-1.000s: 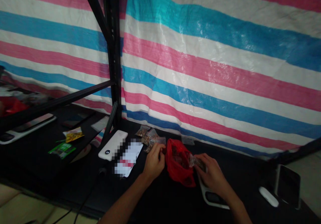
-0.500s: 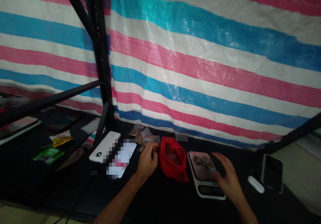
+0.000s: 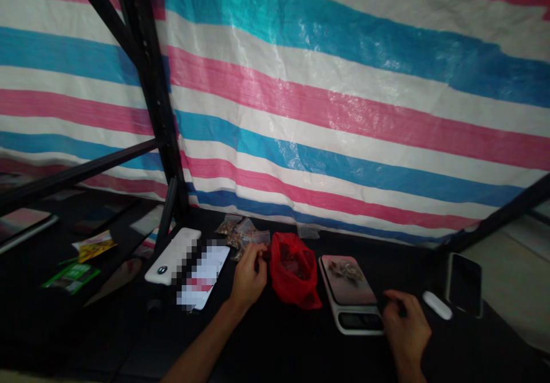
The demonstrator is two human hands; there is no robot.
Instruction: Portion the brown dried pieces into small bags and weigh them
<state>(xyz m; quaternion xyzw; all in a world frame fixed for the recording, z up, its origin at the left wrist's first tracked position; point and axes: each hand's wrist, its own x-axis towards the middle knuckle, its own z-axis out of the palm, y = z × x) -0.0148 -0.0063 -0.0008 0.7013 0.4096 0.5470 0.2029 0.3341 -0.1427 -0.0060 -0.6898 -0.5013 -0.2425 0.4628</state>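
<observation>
My left hand (image 3: pixel 249 277) is curled between the small zip bags and a red plastic bag, fingertips close to the red bag's left edge. A small dark bit shows at those fingertips, too dim to name. The red plastic bag (image 3: pixel 294 291) is open at the top, with dark brownish pieces inside. Right of it lies a digital scale (image 3: pixel 360 321), a clump of small brownish pieces (image 3: pixel 346 271) on its plate. My right hand (image 3: pixel 406 326) rests loosely bent at the scale's lower right corner, thumb and forefinger apart, nothing visible between them.
Several filled zip bags (image 3: pixel 240 234) lie behind my left hand. Left are a white device (image 3: pixel 174 256) and a lit phone (image 3: pixel 206 274); farther left, a green packet (image 3: pixel 72 277) and a yellow packet (image 3: pixel 95 246). A white case (image 3: pixel 437 305) and dark phone (image 3: pixel 464 284) lie right.
My right hand has moved from over the scale's right edge down toward its lower right corner, its fingers more bent. My left hand stays beside the red bag. The view has shifted slightly.
</observation>
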